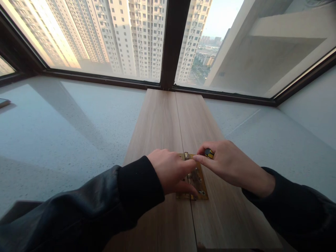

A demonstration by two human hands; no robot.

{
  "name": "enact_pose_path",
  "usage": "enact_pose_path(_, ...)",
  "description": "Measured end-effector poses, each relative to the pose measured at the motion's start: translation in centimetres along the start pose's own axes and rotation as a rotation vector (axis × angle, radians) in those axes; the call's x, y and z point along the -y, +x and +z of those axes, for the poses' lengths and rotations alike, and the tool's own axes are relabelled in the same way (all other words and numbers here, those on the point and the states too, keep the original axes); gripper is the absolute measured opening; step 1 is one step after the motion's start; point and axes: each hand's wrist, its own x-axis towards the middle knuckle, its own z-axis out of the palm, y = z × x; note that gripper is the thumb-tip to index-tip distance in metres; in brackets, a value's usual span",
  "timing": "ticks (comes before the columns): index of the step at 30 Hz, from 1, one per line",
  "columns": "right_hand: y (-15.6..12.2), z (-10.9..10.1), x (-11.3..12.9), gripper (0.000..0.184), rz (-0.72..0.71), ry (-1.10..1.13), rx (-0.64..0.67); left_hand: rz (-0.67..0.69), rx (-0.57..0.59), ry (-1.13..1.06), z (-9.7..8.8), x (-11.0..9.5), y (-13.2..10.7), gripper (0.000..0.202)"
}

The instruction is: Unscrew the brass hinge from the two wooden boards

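Note:
A brass hinge (198,176) lies across the seam between two light wood boards, the left board (157,119) and the right board (194,119). My left hand (170,168) rests over the hinge's left side, thumb and forefinger apart, its other fingers partly hidden. On the right, my right hand (225,161) is closed round a screwdriver with a black and yellow handle (209,153). Only the handle's end shows; the shaft and tip are hidden. The fingertips of both hands meet near the hinge's upper edge. A screw (201,192) shows at the hinge's lower right.
The boards lie on a pale speckled sill (99,122) and reach the dark window frame (168,52). Tall buildings stand outside the glass. At the far left edge lies a small flat dark object (4,102).

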Motion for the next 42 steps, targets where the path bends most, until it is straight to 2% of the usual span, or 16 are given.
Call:
enact_pose_path(4, -0.3, 0.5, 0.4, 0.018, -0.024, -0.097, 0.013, 0.115, 0.069, -0.024, 0.0, 0.5, -0.3, 0.015)
enact_pose_path(7, -0.5, 0.7, 0.6, 0.022, -0.104, -0.147, 0.028, 0.127, 0.077, -0.007, 0.0, 0.2, 0.1, 0.006)
enact_pose_path(14, -1.9, -0.5, 0.0, 0.011, -0.175, -0.128, -0.004, -0.063, 0.091, 0.055, 0.4, -0.7, 0.6, 0.021)
enact_pose_path(18, -3.6, -0.7, -0.4, 0.008, -0.157, 0.030, 0.112, -0.098, 0.079, 0.005, 1.6, -0.5, 0.7, 0.031)
enact_pose_path(21, -4.5, -0.3, -0.5, 0.013, -0.154, 0.094, 0.163, -0.079, -0.058, -0.077, 2.3, -0.4, 1.0, 0.040)
enact_pose_path(26, -5.0, 0.0, -0.1, 0.014, -0.220, 0.220, 0.160, 0.032, -0.474, -0.294, 1.4, 0.3, 0.5, 0.031)
enact_pose_path(28, -5.2, -0.1, 0.1, 0.011, -0.224, 0.231, 0.168, 0.054, -0.536, -0.356, 1.0, 0.6, -0.2, 0.028)
enact_pose_path(31, -5.3, 0.0, 0.5, 0.011, -0.203, 0.228, 0.196, 0.033, -0.431, -0.451, 1.1, 0.4, -1.4, 0.026)
enact_pose_path(34, -5.3, 0.5, 1.2, 0.012, -0.159, 0.197, 0.212, -0.047, -0.198, -0.505, 1.4, -0.3, -2.1, 0.007)
enact_pose_path(36, -5.2, 0.8, 1.7, 0.013, -0.119, 0.122, 0.213, -0.079, -0.049, -0.347, 1.3, -0.9, -2.2, 0.016)
enact_pose_path(38, -5.2, 1.0, 2.2, 0.013, -0.087, 0.023, 0.222, -0.072, 0.053, -0.103, 1.0, -1.4, -2.2, 0.018)
enact_pose_path(40, -5.2, 1.2, 2.6, 0.012, -0.090, -0.055, 0.228, -0.051, 0.112, 0.071, 0.7, -1.9, -2.0, 0.010)
enact_pose_path(42, -5.2, 1.3, 2.8, 0.013, -0.119, -0.106, 0.215, -0.034, 0.137, 0.145, 0.4, -2.3, -1.7, 0.008)
